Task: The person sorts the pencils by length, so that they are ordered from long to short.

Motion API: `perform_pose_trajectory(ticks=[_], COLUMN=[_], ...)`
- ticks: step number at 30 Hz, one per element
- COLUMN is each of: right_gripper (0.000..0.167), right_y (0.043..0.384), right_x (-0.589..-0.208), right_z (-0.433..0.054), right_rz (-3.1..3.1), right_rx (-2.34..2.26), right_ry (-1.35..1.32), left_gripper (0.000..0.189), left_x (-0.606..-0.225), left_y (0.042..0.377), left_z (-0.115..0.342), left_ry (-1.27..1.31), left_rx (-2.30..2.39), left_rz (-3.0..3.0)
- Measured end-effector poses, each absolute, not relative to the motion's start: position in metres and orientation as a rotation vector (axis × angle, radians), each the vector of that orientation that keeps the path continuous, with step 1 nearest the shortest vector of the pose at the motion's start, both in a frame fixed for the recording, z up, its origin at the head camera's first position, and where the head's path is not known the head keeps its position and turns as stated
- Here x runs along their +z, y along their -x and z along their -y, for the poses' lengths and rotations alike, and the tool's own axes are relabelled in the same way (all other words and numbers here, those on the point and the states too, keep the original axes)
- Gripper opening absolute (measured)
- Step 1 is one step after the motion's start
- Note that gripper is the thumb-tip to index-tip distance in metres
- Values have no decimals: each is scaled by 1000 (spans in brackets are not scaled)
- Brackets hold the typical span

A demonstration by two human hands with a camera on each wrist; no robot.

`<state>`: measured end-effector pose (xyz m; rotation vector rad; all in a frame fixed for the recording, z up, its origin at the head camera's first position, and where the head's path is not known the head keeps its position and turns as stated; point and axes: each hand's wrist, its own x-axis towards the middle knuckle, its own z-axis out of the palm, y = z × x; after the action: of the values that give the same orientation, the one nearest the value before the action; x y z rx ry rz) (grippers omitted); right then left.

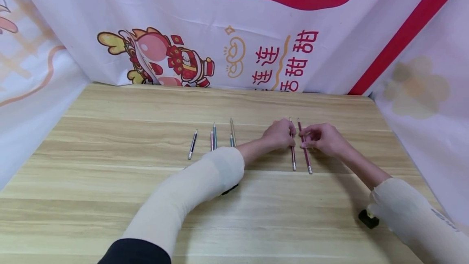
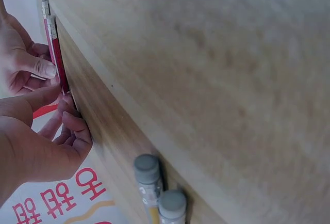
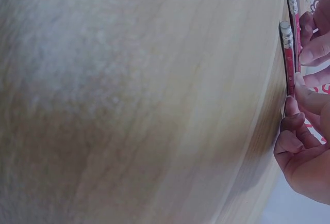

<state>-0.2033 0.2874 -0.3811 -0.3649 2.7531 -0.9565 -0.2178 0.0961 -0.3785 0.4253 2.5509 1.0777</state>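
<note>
Two dark red pencils with white eraser ends lie side by side on the wooden table, pointing away from me. My left hand (image 1: pixel 279 134) pinches the left red pencil (image 1: pixel 293 161) between thumb and fingers, about halfway along. Just beside it, my right hand (image 1: pixel 325 138) pinches the right red pencil (image 1: pixel 307 160), its thumb and fingertips at the shaft. In the left wrist view, thumb and fingertips of the left hand (image 2: pixel 49 144) meet at the pencil (image 2: pixel 58 59). The right wrist view has the right hand's fingers (image 3: pixel 290 123) below the eraser end of its pencil (image 3: pixel 287 53).
Further left on the table (image 1: pixel 110 199) lie several more pencils: a dark one (image 1: pixel 192 144), a pink-and-white one (image 1: pixel 211 139) beside a blue one (image 1: pixel 215 137), and a tan one (image 1: pixel 232 127) next to another blue one (image 1: pixel 231 139). My left forearm partly covers them. A printed cloth (image 1: pixel 205 15) hangs behind the table.
</note>
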Motion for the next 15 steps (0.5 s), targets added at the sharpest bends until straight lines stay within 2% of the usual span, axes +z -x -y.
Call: perform_pose_trajectory(ticks=[15], right_gripper=[32], right_y=[204], right_x=[-381], right_z=[-288], right_rz=[-2748], right_rx=[-970], right_ry=[374], left_gripper=[31], left_x=[-377], left_y=[215], left_z=[-95], left_ry=[-458], left_rx=[1115], left_rz=[-2541])
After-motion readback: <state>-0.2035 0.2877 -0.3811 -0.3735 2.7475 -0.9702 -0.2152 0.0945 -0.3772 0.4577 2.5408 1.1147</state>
